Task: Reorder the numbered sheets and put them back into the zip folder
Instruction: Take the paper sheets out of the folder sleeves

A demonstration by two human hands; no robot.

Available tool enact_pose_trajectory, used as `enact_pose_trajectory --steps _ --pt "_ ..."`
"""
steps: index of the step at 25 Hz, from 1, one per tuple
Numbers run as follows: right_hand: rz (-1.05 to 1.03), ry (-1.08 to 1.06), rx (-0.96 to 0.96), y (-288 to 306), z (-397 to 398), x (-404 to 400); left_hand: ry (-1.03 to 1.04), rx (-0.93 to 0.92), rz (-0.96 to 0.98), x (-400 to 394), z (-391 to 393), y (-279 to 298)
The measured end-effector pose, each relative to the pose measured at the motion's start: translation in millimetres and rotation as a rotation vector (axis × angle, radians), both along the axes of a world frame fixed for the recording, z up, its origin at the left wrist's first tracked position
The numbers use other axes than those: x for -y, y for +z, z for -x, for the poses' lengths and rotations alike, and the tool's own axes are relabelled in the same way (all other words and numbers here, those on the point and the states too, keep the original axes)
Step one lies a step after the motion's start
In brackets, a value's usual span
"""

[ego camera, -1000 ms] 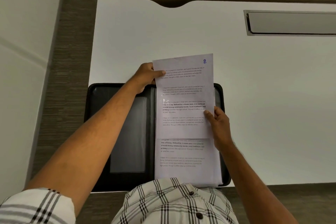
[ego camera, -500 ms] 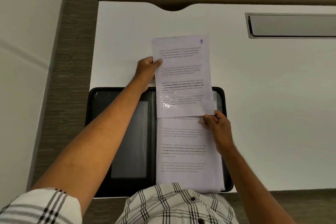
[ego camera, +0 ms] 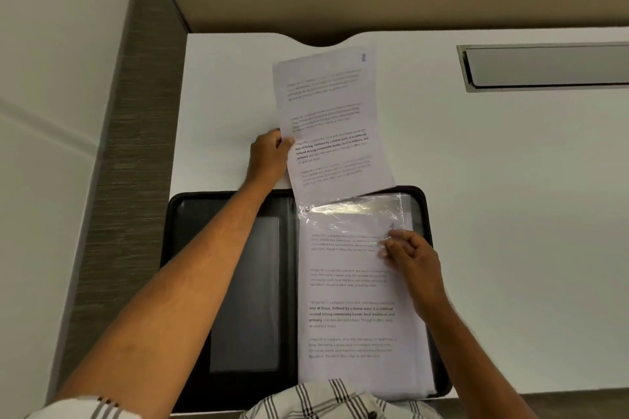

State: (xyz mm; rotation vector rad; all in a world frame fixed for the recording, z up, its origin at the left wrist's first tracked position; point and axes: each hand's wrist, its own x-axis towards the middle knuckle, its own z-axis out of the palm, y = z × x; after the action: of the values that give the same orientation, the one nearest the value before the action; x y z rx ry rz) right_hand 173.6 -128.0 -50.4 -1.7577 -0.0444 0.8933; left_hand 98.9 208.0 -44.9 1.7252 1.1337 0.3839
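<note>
Zip folder (ego camera: pixel 190 282) lies open flat at the near edge of the white desk (ego camera: pixel 510 214), and everything else is placed relative to it. Left hand (ego camera: pixel 269 156) is just past the folder's far rim, thumb & fingers pinched on the left edge of the sheet marked 2 (ego camera: pixel 333 126). That sheet is almost clear of the folder, tilted, lying out over the desk w/ only its near corner overlapping the far rim. Right hand (ego camera: pixel 412 258) is over the folder's right half, fingers loosely curled, fingertips pressing the clear plastic sleeve (ego camera: pixel 357 211) & the sheets under it; not gripping anything as far as I can tell, more holding the pile down.

Progress, judging from the layout: early. One sheet is out, the rest of the stack (ego camera: pixel 360 316) sits in the right half. No sorted pile on the desk yet. Left to do: pull the others, put them in number order, slide all back, prob zip it shut.

Hard to see: the number on the top sheet in the stack, near the right fingertips, is blurred, could be a 4 but not sure. How many sheets are under it can't be counted. Near edge of the folder is cut off by the checked shirt (ego camera: pixel 323 401). The folder's left half shows only a dark pocket, contents unclear. Body text is too small to read
</note>
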Motion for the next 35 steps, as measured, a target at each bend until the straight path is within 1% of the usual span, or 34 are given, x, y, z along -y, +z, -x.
enact_pose_trajectory --steps 3,7,10,11,13,14,16,19,23,26,28,30,32,33,35 --pt "0.002 -0.002 -0.006 -0.5 0.9 0.1 0.010 -0.063 -0.072 -32.8 -13.4 -0.7" --pt "0.019 0.009 0.004 -2.3 0.5 0.7 -0.040 -0.236 -0.174 -63.9 -20.5 -16.7" --pt "0.025 0.012 0.001 -2.9 -0.1 0.0 -0.043 -0.252 -0.247 -57.8 -24.7 -18.1" --pt "0.028 0.010 -0.002 -3.1 -0.5 -0.5 -0.037 -0.253 -0.287 -51.7 -25.2 -18.1" --pt "0.031 0.007 -0.006 -3.7 -1.3 -1.1 -0.060 -0.311 -0.398 -35.9 -22.2 -25.1" --pt "0.031 0.006 -0.008 -3.8 -1.3 -1.5 -0.101 -0.344 -0.460 -26.9 -19.5 -30.0" --pt "0.033 0.012 -0.005 -3.9 -0.9 -1.5 -0.241 -0.402 -0.523 -12.6 -14.1 -41.3" --pt "0.035 0.020 0.000 -2.9 -2.0 -1.8 -0.421 -0.475 -0.529 -10.9 -11.9 -53.0" --pt "0.030 0.012 -0.006 -1.2 -1.0 -2.6 -0.523 -0.514 -0.519 -21.4 -11.3 -55.3" --pt "0.024 0.021 -0.020 4.2 -1.9 -2.8 -0.480 -0.492 -0.501 -12.6 -7.7 -47.4" --pt "0.042 0.053 -0.020 10.5 -3.9 -0.6 -0.404 -0.410 -0.517 5.4 5.2 -39.5" --pt "0.091 0.120 0.048 17.2 -2.0 7.3 -0.328 -0.321 -0.558 37.0 30.7 -30.9" --pt "0.136 0.190 0.104 25.3 2.3 18.3 -0.265 -0.278 -0.606 77.0 61.9 -25.7" --pt "0.150 0.223 0.089 30.6 4.9 22.8 -0.235 -0.265 -0.613 97.3 77.2 -24.9" --pt "0.172 0.299 -0.013 43.1 11.2 29.3 -0.218 -0.240 -0.565 133.1 105.8 -24.2"
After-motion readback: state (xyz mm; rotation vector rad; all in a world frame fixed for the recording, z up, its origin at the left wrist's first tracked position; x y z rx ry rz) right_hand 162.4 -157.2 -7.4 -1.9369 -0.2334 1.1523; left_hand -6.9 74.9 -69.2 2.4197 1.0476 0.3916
